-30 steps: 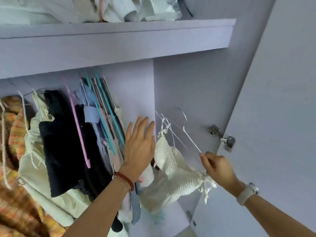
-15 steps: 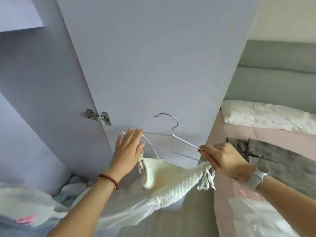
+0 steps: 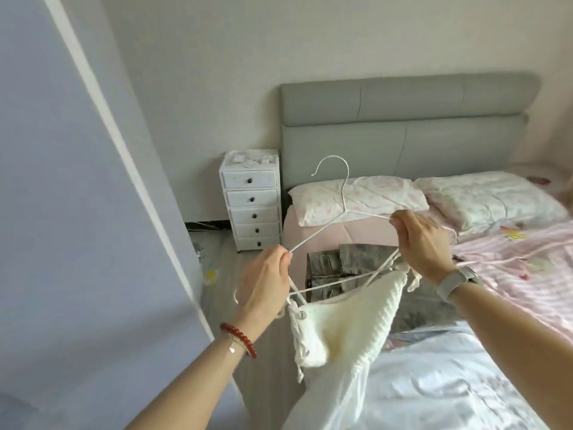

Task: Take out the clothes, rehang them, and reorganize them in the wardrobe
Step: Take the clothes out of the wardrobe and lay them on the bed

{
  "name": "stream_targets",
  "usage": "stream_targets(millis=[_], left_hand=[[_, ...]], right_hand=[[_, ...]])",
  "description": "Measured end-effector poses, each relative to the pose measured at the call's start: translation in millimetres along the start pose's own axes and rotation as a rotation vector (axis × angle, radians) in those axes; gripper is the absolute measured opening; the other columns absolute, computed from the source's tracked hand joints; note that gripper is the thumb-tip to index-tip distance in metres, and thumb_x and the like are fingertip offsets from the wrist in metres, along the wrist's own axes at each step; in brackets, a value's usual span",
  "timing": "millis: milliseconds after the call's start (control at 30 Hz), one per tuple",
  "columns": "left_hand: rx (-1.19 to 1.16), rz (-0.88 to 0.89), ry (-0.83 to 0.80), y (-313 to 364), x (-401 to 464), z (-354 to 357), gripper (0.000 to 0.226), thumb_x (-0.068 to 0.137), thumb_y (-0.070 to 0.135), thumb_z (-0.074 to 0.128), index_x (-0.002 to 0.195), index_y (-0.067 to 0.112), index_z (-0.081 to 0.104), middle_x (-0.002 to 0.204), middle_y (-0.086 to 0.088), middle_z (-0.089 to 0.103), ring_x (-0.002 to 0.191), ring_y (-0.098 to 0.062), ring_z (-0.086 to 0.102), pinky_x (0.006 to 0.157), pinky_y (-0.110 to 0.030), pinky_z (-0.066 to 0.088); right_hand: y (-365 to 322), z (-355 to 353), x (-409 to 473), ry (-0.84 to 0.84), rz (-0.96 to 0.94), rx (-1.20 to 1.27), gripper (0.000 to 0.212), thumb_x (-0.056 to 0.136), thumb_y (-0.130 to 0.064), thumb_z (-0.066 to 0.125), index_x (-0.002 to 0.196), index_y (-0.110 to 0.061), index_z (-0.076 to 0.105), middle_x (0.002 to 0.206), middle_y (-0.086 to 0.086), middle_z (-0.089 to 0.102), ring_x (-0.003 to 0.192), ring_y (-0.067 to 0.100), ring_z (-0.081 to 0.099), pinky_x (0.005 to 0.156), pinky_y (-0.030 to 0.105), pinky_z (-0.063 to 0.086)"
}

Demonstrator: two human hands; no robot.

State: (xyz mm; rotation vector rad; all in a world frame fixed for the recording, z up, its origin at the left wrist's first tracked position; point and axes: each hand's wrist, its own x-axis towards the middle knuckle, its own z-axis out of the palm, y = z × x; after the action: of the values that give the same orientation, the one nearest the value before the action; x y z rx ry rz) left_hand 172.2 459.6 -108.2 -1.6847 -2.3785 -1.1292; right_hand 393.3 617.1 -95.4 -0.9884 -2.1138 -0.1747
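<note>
A white wire hanger (image 3: 340, 193) is held up in front of me over the bed's edge, hook pointing up. My left hand (image 3: 263, 283) pinches its left arm end. My right hand (image 3: 418, 240) grips its right arm. A cream knitted top (image 3: 338, 321) with thin white straps dangles from the hanger between both hands, above a sheer white garment (image 3: 335, 395). The lilac wardrobe door (image 3: 77, 212) stands open at my left; the wardrobe's inside is out of view.
A bed with a pink sheet (image 3: 511, 265) fills the right, with a grey headboard (image 3: 403, 125), two pillows and grey jeans (image 3: 366, 268) lying on it. A white plastic bag (image 3: 449, 386) lies near me. A white drawer unit (image 3: 251, 203) stands beside the bed.
I turned from the wardrobe toward the bed, carrying the hanger with the knitted top. My left hand went from flat and open to pinching the hanger's left end.
</note>
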Motion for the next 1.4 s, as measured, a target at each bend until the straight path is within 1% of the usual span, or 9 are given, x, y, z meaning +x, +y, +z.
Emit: stream_targets(millis=[200,300,367,467,633,800,967,1100,1400], left_hand=[[0.148,-0.152,0.126,40,94,59,0.028,0.097,0.025,0.040,0.091,0.012,0.064,0.097,-0.005,0.064,0.090,-0.026,0.052,0.084,-0.038,0.036],[0.128,-0.182,0.176,47,131,69,0.028,0.096,0.024,0.041,0.093,0.010,0.064,0.102,-0.009,0.062,0.101,-0.029,0.051,0.102,-0.044,0.028],[0.133,-0.178,0.212,48,155,67,0.028,0.096,0.022,0.041,0.092,0.008,0.064,0.103,-0.010,0.061,0.102,-0.029,0.050,0.104,-0.045,0.026],[0.122,-0.199,0.309,49,191,54,0.027,0.094,0.022,0.046,0.095,0.005,0.067,0.108,-0.012,0.061,0.108,-0.030,0.048,0.103,-0.042,0.025],[-0.044,-0.284,0.434,63,271,27,0.026,0.094,0.021,0.047,0.114,0.010,0.060,0.141,-0.011,0.038,0.136,-0.026,0.024,0.111,-0.047,0.012],[-0.037,-0.071,0.502,85,340,12,0.050,0.091,0.017,0.047,0.140,0.014,0.035,0.154,-0.013,0.014,0.142,-0.030,0.007,0.113,-0.049,0.002],[0.061,0.110,0.434,93,395,19,0.052,0.094,0.032,0.041,0.144,0.023,0.027,0.156,-0.006,0.004,0.143,-0.026,0.000,0.112,-0.051,0.002],[0.026,0.223,0.273,117,427,48,0.052,0.096,0.036,0.036,0.145,0.025,0.023,0.157,-0.003,0.002,0.143,-0.025,-0.001,0.113,-0.048,0.005],[-0.026,0.329,-0.147,168,451,213,0.051,0.096,0.034,0.034,0.145,0.028,0.019,0.156,-0.001,0.007,0.142,-0.023,0.003,0.111,-0.051,0.006]], right_hand=[[69,1,21,-0.232,0.092,-0.177,0.032,0.093,-0.034,0.042,0.089,-0.006,0.057,0.057,0.012,0.063,0.048,0.032,0.059,0.040,0.023,0.019],[77,13,43,-0.302,0.118,-0.008,0.028,0.095,-0.032,0.043,0.100,-0.009,0.057,0.072,0.014,0.067,0.067,0.034,0.063,0.050,0.033,0.037],[74,22,62,-0.265,0.210,0.150,0.024,0.094,-0.028,0.046,0.100,-0.008,0.059,0.075,0.015,0.066,0.075,0.036,0.061,0.060,0.037,0.043],[60,33,93,-0.168,0.327,0.302,0.021,0.093,-0.025,0.049,0.094,-0.008,0.061,0.061,0.008,0.057,0.069,0.037,0.057,0.058,0.035,0.037],[38,50,167,-0.012,0.404,0.403,0.024,0.093,-0.029,0.048,0.085,-0.011,0.061,0.054,-0.002,0.050,0.065,0.032,0.051,0.056,0.033,0.033],[30,61,261,0.171,0.454,0.480,0.025,0.093,-0.029,0.047,0.082,-0.012,0.061,0.054,-0.005,0.048,0.064,0.026,0.048,0.055,0.031,0.030],[44,67,322,0.300,0.533,0.559,0.025,0.093,-0.028,0.045,0.082,-0.012,0.062,0.060,-0.003,0.051,0.069,0.026,0.050,0.060,0.030,0.032],[90,71,333,0.360,0.634,0.531,0.027,0.093,-0.030,0.044,0.082,-0.011,0.060,0.059,-0.001,0.051,0.072,0.028,0.051,0.063,0.031,0.034],[268,100,284,0.460,0.937,0.355,0.029,0.096,-0.023,0.041,0.097,-0.001,0.060,0.096,0.021,0.062,0.094,0.035,0.054,0.073,0.032,0.032]])
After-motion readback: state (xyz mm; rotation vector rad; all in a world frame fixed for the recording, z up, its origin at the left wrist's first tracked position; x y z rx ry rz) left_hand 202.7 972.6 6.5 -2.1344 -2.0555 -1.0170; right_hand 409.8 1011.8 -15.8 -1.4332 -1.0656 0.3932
